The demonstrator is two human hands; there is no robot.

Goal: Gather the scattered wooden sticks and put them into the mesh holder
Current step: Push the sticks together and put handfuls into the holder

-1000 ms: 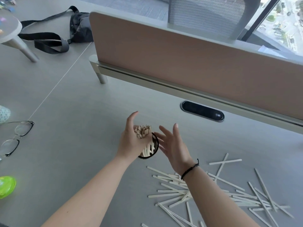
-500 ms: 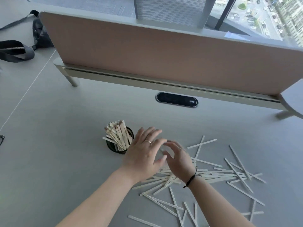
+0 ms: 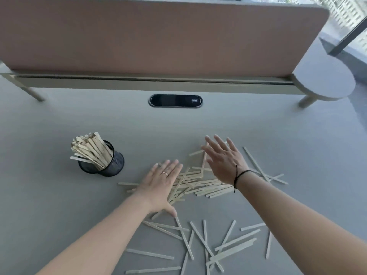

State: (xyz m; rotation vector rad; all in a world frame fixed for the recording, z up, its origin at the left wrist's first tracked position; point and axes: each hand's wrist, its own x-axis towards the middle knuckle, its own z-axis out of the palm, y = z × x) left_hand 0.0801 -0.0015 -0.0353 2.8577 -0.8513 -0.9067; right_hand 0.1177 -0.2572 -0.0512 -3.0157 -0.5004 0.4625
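pale wooden sticks were still strewn over the grey table in a loose heap and a wider scatter nearer the camera, while a thick bundle was already stood in the black round mesh holder to the left. roughly half the job was judged done. nothing was gripped: the left hand was laid flat and open on the heap, the right hand was spread open just above it.

Daylight was soft and even, coming from the window at top right, which was blown out and smeared. Shadows on the desk were faint and diffuse. Wide-angle bending curved the divider panel and frame edges. Slight motion blur softened the right hand; centre stayed fairly sharp.
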